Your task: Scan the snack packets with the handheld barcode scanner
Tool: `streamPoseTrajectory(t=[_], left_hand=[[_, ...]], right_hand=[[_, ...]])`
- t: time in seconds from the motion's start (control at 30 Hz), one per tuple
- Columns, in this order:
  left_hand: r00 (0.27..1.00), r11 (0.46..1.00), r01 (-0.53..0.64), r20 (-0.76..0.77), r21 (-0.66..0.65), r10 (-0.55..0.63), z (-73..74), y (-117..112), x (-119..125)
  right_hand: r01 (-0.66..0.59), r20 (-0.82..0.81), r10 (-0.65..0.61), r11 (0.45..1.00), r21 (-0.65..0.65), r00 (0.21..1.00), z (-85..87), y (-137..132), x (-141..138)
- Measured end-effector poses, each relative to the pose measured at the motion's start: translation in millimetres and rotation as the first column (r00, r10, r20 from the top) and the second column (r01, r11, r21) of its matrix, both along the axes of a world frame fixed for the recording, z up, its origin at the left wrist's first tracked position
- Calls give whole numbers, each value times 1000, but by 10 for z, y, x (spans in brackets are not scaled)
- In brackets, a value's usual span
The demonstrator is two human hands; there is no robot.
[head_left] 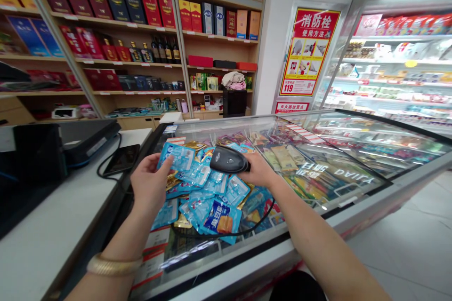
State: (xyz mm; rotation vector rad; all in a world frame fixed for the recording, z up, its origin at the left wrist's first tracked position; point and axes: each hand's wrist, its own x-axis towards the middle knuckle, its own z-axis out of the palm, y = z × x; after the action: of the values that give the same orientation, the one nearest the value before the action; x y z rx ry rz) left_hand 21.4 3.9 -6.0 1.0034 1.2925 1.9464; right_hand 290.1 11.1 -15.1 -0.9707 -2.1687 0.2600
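Note:
My left hand (150, 178) pinches a blue snack packet (179, 157) by its left edge, thumb on top. In my right hand (259, 169) is a black barcode scanner (229, 160), its head pointing left toward that packet. Below both hands lies a loose pile of blue snack packets (201, 202), with several gold ones among them. One packet at the front (223, 218) shows a dark blue label and a brown food picture. The scanner's black cable (247, 231) curves across the front of the pile. My right fingers are partly hidden behind the scanner's handle.
The pile rests on the glass lid of a chest freezer (247, 249) holding packaged goods. At left, a white counter (81, 207) carries a phone (123, 159) and a black device (84, 141). Shelves of boxes (123, 2) stand behind; a lit display cooler (395, 61) is at right.

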Motion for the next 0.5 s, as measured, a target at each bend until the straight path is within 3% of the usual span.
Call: streamPoseTrajectory(t=[0.5], left_hand=[[1000,1000,9,6,19,-9,-25,4,-10]], right_hand=[[-12,-61,14,1000,23,998,-23,13,1]])
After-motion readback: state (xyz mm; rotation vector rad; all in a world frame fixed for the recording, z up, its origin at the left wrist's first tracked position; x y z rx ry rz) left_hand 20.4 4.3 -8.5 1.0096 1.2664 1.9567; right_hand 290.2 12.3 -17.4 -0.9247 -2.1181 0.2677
